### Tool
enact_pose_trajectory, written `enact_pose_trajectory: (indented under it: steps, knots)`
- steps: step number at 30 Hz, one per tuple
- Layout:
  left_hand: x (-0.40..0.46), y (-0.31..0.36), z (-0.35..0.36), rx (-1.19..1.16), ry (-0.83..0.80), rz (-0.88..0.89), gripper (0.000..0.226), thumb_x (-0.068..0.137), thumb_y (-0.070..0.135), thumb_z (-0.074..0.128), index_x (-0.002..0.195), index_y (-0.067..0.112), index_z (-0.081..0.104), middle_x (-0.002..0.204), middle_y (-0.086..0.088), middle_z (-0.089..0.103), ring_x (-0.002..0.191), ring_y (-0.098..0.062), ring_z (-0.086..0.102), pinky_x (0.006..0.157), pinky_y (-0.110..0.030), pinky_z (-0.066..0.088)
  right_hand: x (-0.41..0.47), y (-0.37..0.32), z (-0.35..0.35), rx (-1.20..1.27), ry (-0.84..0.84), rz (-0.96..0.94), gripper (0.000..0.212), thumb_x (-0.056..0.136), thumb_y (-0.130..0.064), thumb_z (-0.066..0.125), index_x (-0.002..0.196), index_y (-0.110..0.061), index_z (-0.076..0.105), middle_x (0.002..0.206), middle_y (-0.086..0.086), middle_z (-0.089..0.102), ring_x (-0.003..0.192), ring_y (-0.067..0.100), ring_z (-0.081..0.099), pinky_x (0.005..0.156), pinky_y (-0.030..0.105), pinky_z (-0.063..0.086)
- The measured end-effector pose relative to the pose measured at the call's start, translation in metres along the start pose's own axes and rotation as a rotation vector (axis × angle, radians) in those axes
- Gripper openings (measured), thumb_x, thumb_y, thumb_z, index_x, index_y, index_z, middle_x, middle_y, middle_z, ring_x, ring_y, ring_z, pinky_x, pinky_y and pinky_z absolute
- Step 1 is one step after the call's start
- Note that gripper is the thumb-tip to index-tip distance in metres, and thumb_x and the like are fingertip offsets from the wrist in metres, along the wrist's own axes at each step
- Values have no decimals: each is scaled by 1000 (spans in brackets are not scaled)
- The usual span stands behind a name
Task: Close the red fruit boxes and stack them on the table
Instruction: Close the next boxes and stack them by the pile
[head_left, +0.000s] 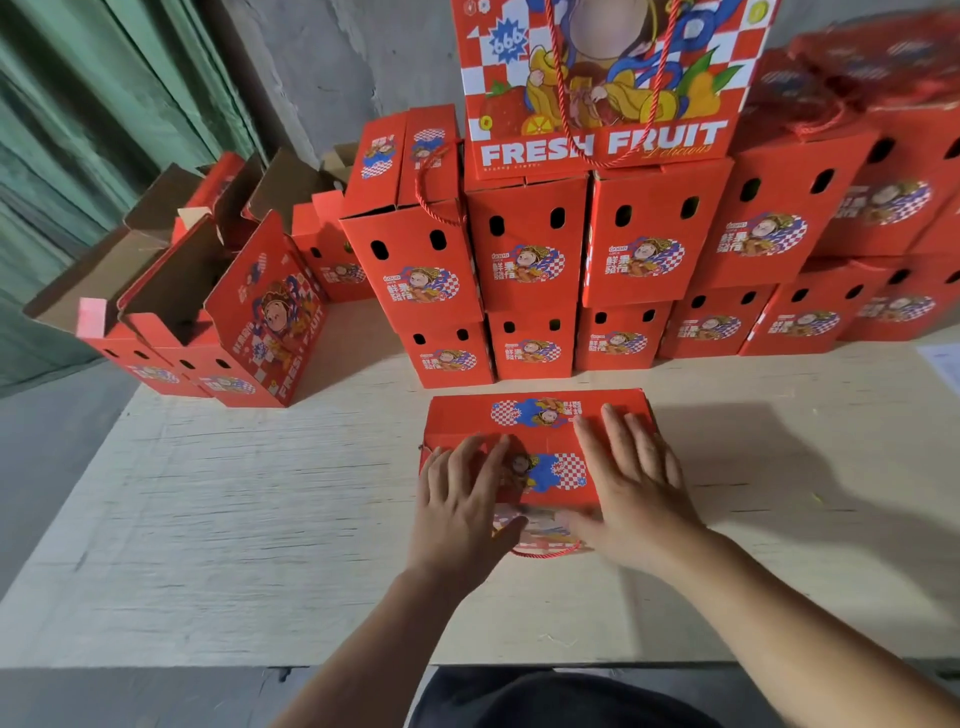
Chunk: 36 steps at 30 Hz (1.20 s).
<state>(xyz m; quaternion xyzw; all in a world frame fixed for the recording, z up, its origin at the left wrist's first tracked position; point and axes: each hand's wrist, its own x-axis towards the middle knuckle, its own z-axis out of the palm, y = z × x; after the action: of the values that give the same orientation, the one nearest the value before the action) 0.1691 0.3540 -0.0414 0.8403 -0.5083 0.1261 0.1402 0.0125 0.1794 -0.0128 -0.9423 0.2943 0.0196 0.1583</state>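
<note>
A red fruit box (540, 421) stands on the pale table (234, 519) right in front of me, its top flaps folded down. My left hand (460, 499) lies flat on the left side of its top, fingers spread. My right hand (631, 478) presses flat on the right side. A red cord handle (545, 551) pokes out at the box's near edge. Behind it rises a stack of closed red boxes (530, 254), two layers high, with a big "FRESH FRUIT" box (608, 78) on top.
Several open red boxes (208, 312) with raised brown flaps stand at the back left. More stacked boxes (831, 218) fill the back right. A grey wall and green panels (78, 130) lie behind. The table's near edge (208, 665) runs below my arms.
</note>
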Motion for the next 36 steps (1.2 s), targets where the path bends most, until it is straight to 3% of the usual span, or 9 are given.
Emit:
enact_pose_trajectory:
  steps: [3,5,7,10,12,17,25,30,36]
  knots:
    - [-5,-1,-3,-50,91,-102,71,74,60,78,124,17,52,123,-7,45,105,-31,47,88,-49,52,-5,-1,-2,283,379,170,88,74,-78,57,143,-27,39,143,7,31,129,34,34,102,51,37]
    - [-7,-5,-7,-97,45,-81,70,80,65,70,130,18,52,130,-3,49,113,-28,50,95,-47,53,-9,5,-2,302,572,154,58,77,-72,54,107,-22,54,109,-1,44,102,33,47,82,41,37]
    - [1,-10,-11,-92,-97,-40,90,83,73,61,154,21,40,153,-1,43,141,-28,41,117,-48,40,-9,12,-1,187,557,34,56,83,-70,51,106,-21,65,108,0,54,103,35,52,82,40,40]
    - [21,-11,-16,-41,-295,-65,123,79,84,57,166,22,-5,174,-1,6,161,-30,0,131,-50,7,0,14,-7,50,230,-27,103,85,-84,47,161,-18,25,166,5,26,152,31,23,120,49,25]
    - [30,-12,-21,-51,-305,-89,132,71,83,67,166,22,-1,169,-3,25,157,-32,18,130,-49,13,6,11,-11,7,44,-19,111,81,-92,39,165,-26,8,172,-3,13,157,23,10,126,43,7]
    - [22,-15,-20,10,-37,-33,107,53,83,78,139,26,50,122,-1,55,109,-29,53,100,-46,39,8,6,-15,-2,334,-116,87,69,-81,70,134,-26,57,127,0,53,119,26,47,99,47,39]
    - [24,-23,-13,24,-47,37,96,56,95,62,120,24,62,114,1,56,100,-25,55,89,-42,42,15,5,3,-108,386,-81,65,88,-81,37,107,-25,62,113,1,56,109,29,53,90,44,45]
    - [31,-23,-12,-35,-43,22,102,63,98,58,132,23,58,126,3,57,112,-23,54,98,-41,42,24,3,2,-184,247,-83,70,95,-76,24,131,-29,62,141,-1,59,135,31,46,108,48,41]
    - [14,-27,-9,-221,59,-106,78,83,87,49,131,25,50,119,3,48,105,-20,42,94,-36,33,11,7,5,172,531,-314,41,102,-48,50,122,-17,66,124,-1,62,118,26,57,99,45,49]
